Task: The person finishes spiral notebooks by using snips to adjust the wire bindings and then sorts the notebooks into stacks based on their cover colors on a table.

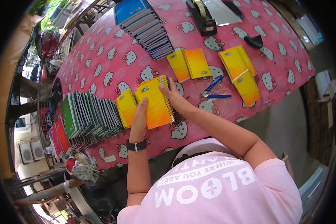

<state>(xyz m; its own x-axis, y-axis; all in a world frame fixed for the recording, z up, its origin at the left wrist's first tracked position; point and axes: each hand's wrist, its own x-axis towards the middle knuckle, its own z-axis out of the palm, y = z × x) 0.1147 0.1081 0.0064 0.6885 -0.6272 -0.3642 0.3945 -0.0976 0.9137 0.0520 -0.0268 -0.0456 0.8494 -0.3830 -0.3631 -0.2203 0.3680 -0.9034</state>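
Note:
Between my two hands is a yellow-orange spiral notebook (156,108), its wire binding on the right side. My left hand (140,115), with a dark watch on the wrist, grips its left edge, thumb on the cover. My right hand (174,98) is closed on the upper right edge near the spiral. Whether more notebooks lie beneath it I cannot tell. Another yellow notebook (125,110) lies just left of my left hand. Blue-handled pliers (218,96) rest on the table to the right, handles apart. Beyond my hands lie two side-by-side yellow notebooks (197,64).
A row of green spiral notebooks (71,119) leans at the left, beside red ones (60,133). Blue notebooks (145,31) form a long row at the back. More yellow notebooks (247,89) lie right. A black tape dispenser (204,25) stands on the pink patterned tablecloth (100,56).

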